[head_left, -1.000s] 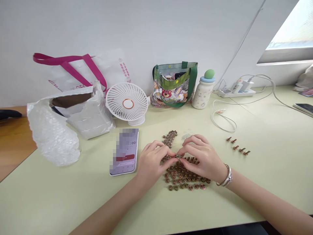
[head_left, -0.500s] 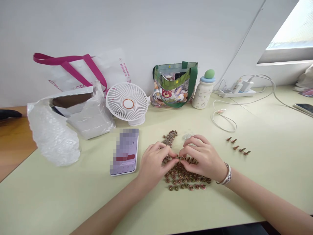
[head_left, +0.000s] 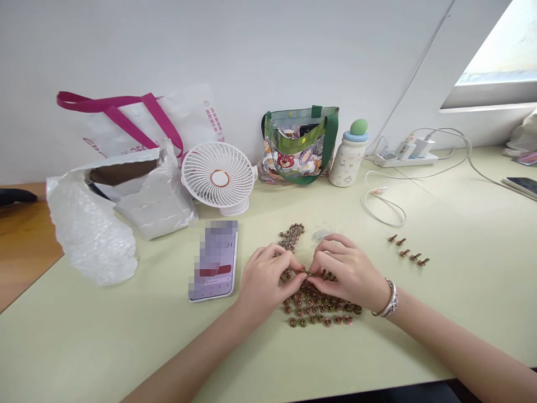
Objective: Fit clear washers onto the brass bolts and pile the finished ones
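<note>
Between the fingertips of both hands is a small brass-coloured screw (head_left: 306,272), partly covered by the fingers. My left hand (head_left: 271,278) pinches its left end with thumb and forefinger. My right hand (head_left: 344,267), with a silver bracelet at the wrist, pinches the other end. Below and behind the hands, many similar screws (head_left: 316,308) stand heads down in rows on the table. A denser cluster of screws (head_left: 291,235) lies beyond my left fingers. Just past my right hand is a small heap of clear bits (head_left: 322,234), too small to make out.
Several loose screws (head_left: 405,253) lie to the right. A phone (head_left: 213,260) rests left of my left hand. Behind stand a white fan (head_left: 220,176), a printed bag (head_left: 293,159) and a bottle (head_left: 349,162). A white cable (head_left: 386,207) loops from a power strip (head_left: 409,161). Bubble wrap (head_left: 94,235) lies far left.
My right fingertips have shifted slightly around the screw's end and the screw is tilted a little differently. My left hand has hardly moved; the rest stays the same.
</note>
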Action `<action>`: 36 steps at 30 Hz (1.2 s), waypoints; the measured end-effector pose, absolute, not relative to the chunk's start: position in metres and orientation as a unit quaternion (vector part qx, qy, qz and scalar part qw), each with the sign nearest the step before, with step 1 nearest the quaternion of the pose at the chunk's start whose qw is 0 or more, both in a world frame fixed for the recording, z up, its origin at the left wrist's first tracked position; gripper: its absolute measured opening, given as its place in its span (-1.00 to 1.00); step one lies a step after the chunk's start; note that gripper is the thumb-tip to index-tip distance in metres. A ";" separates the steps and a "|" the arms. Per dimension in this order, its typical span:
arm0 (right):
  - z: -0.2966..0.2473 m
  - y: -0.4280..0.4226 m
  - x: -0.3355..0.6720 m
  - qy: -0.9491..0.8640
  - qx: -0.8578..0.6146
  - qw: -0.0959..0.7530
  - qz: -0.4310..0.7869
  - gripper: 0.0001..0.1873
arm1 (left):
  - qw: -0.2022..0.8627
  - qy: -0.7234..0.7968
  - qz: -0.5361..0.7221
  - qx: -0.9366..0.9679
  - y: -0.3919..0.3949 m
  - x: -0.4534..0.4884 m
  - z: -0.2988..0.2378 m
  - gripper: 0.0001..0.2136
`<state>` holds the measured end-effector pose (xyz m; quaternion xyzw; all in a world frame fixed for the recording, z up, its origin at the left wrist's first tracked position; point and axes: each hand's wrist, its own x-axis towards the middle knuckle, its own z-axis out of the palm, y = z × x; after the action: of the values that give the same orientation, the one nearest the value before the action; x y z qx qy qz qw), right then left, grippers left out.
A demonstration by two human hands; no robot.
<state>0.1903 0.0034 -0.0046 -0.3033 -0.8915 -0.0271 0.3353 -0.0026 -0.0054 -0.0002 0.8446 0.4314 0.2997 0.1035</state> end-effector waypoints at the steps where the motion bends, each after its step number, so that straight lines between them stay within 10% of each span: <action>1: -0.004 0.004 0.191 -0.892 -0.303 0.334 -0.028 -0.93 | 0.103 0.433 0.301 0.843 -0.006 -0.003 0.000 -0.93; 18: -0.003 0.002 0.189 -0.855 -0.347 0.379 -0.066 -0.92 | 0.087 0.477 0.337 0.807 -0.007 -0.003 0.002 -0.94; 27: -0.010 0.041 0.234 -0.850 -0.460 0.240 -0.089 -0.90 | 0.096 0.480 0.326 0.809 -0.005 -0.005 0.005 -0.94; 36: -0.003 0.016 0.202 -0.867 -0.370 0.311 0.119 -0.89 | 0.140 0.485 0.324 0.800 -0.004 -0.006 0.003 -0.89</action>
<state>0.2016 0.0160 -0.0027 -0.3702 -0.8671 0.1188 0.3114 -0.0057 -0.0040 0.0031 0.8001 0.4850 0.3242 0.1397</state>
